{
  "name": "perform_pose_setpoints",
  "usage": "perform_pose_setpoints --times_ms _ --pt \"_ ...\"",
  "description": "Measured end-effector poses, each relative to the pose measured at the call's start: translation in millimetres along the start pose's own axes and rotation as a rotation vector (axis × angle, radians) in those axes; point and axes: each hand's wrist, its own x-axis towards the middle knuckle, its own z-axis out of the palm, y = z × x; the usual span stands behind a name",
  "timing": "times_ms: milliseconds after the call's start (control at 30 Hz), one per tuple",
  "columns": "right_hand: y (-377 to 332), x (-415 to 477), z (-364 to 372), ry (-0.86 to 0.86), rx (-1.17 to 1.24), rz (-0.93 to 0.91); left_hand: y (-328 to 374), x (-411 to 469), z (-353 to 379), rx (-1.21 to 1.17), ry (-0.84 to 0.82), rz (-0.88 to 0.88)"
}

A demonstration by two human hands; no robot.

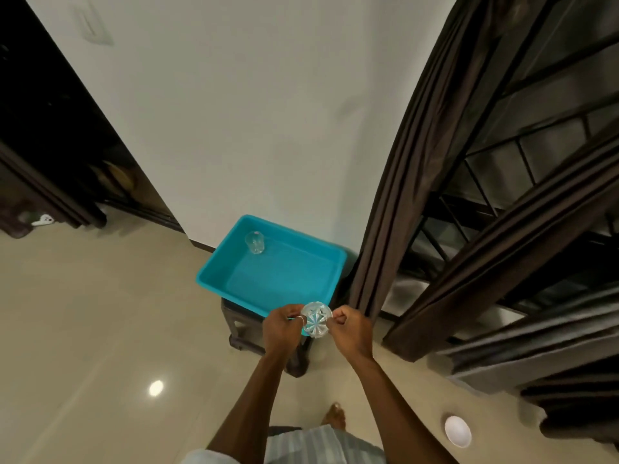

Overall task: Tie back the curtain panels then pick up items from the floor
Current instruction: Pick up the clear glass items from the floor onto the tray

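Observation:
I hold a small clear cut-glass bowl (pixel 316 319) between both hands, over the near rim of a turquoise plastic tub (pixel 214 269). My left hand (pixel 281 329) pinches its left edge and my right hand (pixel 351 331) pinches its right edge. A clear drinking glass (pixel 255 242) lies inside the tub at the far left corner. A white bowl (pixel 458 431) rests on the floor at the lower right. Dark brown curtain panels (pixel 412 155) hang gathered beside the window on the right.
The tub sits on a small dark wooden stool (pixel 239 333) against a white wall (pixel 241 112). Dark furniture (pixel 43 182) stands at the left. A window grille (pixel 522 152) shows behind the curtains. My bare foot (pixel 334 416) stands on the glossy beige tile floor (pixel 83 329).

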Motion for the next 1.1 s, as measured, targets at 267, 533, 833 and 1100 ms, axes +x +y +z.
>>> perform_pose_setpoints --times_ms 267,533,833,1100 --pt "-8 39 -1 0.026 0.014 0.056 21 40 10 0.082 -0.041 0.043" --pt "-24 58 30 0.000 0.032 0.149 11 85 -4 0.178 -0.116 0.090" --pt "-81 92 89 0.079 0.132 0.303 4 176 -49 0.187 -0.261 0.163" --pt "-115 121 166 0.187 0.104 0.528 -26 227 -65 0.189 -0.278 0.101"
